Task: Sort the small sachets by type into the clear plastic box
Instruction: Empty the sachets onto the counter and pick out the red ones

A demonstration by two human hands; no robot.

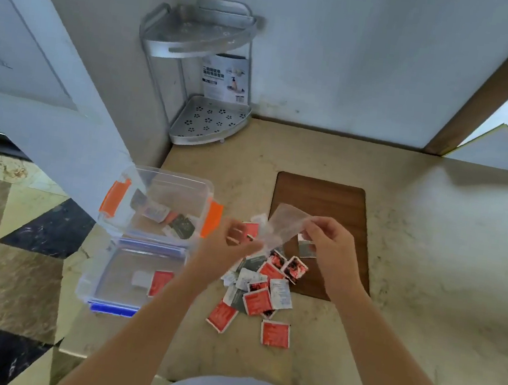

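The sachets [261, 292] lie heaped on the desk [412, 275], directly beneath and slightly toward you from both hands, at the near left corner of the wooden board [322, 197]. You hold a clear plastic bag [284, 224] stretched between them: your left hand [228, 246] pinches its lower end, your right hand [330, 249] its upper right edge, so neither grip is free. The bag's long axis runs lower left to upper right. The clear plastic box [161, 206] sits open to your left (a few sachets already inside, lid section nearest you). Judgement: your left hand is nearer the box.
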